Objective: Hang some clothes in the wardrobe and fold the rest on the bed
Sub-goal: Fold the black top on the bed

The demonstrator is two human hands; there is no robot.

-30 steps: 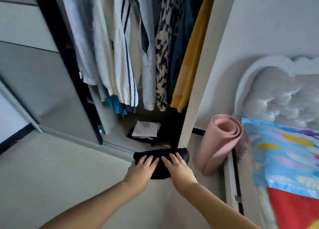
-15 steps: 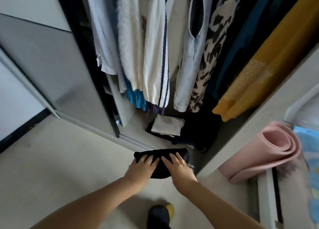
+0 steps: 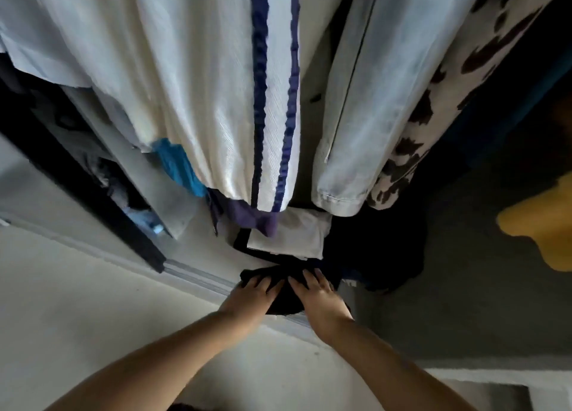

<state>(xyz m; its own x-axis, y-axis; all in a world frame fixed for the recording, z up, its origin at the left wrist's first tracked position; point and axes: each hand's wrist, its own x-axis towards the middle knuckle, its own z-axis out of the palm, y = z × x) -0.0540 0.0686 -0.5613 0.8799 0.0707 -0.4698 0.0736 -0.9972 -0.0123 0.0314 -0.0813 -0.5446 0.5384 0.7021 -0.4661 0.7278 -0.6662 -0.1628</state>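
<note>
So the left hand point(image 3: 252, 297) and right hand point(image 3: 318, 296) both clutch a folded black garment point(image 3: 286, 293), held low at the wardrobe point(image 3: 93, 178) floor by a white folded piece point(image 3: 288, 234). Several clothes point(image 3: 216, 85) already hang; bed isn't visible, so can't judge what's left.

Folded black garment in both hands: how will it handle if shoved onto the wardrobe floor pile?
Folded black garment looks soft: it sags between left hand and right hand, so probably floppy and light. Pushed, it would likely bunch or unfold, not slide.
</note>
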